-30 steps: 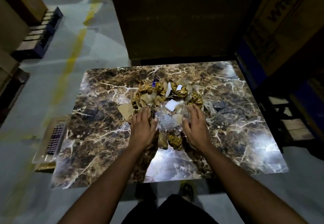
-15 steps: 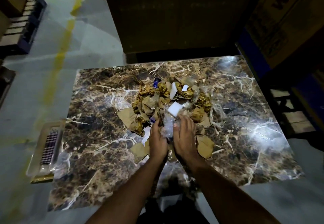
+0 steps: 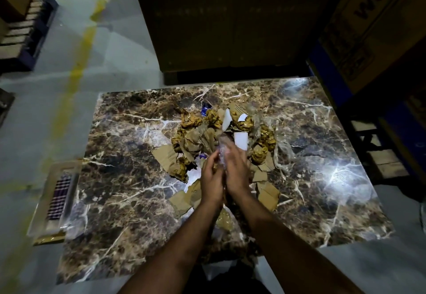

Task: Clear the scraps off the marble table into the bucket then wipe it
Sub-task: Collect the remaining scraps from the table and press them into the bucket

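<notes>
The marble table (image 3: 115,201) carries a heap of scraps (image 3: 196,137): crumpled brown paper, flat cardboard pieces (image 3: 267,193), white foam bits (image 3: 241,139) and clear plastic film. My left hand (image 3: 211,178) and my right hand (image 3: 237,171) are raised palm to palm over the near side of the heap. Their nearly straight fingers press a wad of clear plastic (image 3: 221,148) between them. More brown paper and film (image 3: 223,221) lie under my forearms near the front edge. No bucket is in view.
A flat plastic-wrapped package (image 3: 58,195) lies on the floor against the table's left side. A large dark box (image 3: 230,28) stands behind the table and cardboard boxes (image 3: 373,28) on the right. A pallet (image 3: 25,33) is at far left.
My hands were flat on the table on either side of the pile. They have come together, gathered clear plastic between them and lifted it slightly.
</notes>
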`<state>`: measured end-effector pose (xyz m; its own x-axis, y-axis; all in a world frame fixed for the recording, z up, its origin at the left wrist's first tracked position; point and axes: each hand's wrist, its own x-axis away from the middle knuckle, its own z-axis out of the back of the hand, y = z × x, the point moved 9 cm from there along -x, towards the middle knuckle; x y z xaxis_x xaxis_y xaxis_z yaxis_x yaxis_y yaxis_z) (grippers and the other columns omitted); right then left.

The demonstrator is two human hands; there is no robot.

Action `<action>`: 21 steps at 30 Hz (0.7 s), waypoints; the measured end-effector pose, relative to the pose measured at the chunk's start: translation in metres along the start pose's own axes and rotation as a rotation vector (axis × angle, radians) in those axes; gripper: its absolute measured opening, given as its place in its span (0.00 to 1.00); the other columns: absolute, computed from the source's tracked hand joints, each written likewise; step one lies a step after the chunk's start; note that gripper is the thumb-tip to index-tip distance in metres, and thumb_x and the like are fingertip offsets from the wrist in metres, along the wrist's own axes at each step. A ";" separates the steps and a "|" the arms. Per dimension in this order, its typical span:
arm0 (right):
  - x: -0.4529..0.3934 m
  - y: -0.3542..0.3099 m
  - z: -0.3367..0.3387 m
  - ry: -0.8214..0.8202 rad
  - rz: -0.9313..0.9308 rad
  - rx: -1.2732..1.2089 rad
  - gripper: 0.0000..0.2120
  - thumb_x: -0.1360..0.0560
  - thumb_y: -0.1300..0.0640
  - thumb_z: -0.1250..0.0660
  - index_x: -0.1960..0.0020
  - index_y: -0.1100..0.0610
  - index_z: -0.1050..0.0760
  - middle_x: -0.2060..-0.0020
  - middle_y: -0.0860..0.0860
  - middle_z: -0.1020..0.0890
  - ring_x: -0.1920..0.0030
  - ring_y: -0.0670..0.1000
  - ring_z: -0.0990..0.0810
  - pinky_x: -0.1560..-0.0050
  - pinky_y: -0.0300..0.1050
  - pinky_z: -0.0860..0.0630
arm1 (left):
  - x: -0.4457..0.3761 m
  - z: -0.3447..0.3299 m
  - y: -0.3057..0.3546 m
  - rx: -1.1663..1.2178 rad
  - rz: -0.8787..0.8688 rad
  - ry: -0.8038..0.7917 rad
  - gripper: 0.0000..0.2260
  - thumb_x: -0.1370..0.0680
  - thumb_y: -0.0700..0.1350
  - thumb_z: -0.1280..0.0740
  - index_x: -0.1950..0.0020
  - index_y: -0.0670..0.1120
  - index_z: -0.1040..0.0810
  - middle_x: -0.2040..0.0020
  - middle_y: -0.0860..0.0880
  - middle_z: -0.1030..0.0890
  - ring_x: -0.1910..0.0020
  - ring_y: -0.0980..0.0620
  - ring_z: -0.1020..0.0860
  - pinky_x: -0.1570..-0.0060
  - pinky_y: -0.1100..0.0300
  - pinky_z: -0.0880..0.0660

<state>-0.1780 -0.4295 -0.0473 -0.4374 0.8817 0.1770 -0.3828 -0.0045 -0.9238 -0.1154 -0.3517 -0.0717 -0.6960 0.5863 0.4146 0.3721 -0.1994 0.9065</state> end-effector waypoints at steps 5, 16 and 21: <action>0.001 -0.015 0.005 0.032 0.089 -0.054 0.07 0.19 0.51 0.34 0.43 0.40 0.25 0.41 0.47 0.24 0.39 0.50 0.23 0.43 0.43 0.26 | 0.009 -0.010 0.007 0.313 0.070 0.025 0.17 0.17 0.35 0.46 0.40 0.50 0.21 0.42 0.51 0.18 0.41 0.52 0.19 0.46 0.60 0.23; -0.007 -0.024 0.060 0.163 -0.028 -0.203 0.18 0.31 0.69 0.25 0.54 0.49 0.24 0.54 0.48 0.18 0.55 0.47 0.20 0.56 0.36 0.24 | 0.026 -0.041 0.044 0.314 -0.024 -0.144 0.28 0.18 0.62 0.47 0.20 0.54 0.40 0.22 0.56 0.37 0.24 0.57 0.37 0.27 0.54 0.38; -0.011 -0.023 0.091 0.188 -0.132 -0.330 0.14 0.28 0.72 0.29 0.55 0.54 0.23 0.55 0.53 0.18 0.64 0.52 0.23 0.73 0.37 0.28 | 0.022 -0.008 0.061 0.233 -0.112 0.006 0.22 0.19 0.61 0.46 0.27 0.56 0.31 0.26 0.54 0.29 0.33 0.58 0.28 0.37 0.55 0.30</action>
<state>-0.2385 -0.4822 0.0025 -0.2335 0.9356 0.2649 -0.1308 0.2397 -0.9620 -0.1130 -0.3570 -0.0070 -0.7439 0.5900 0.3139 0.4237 0.0532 0.9042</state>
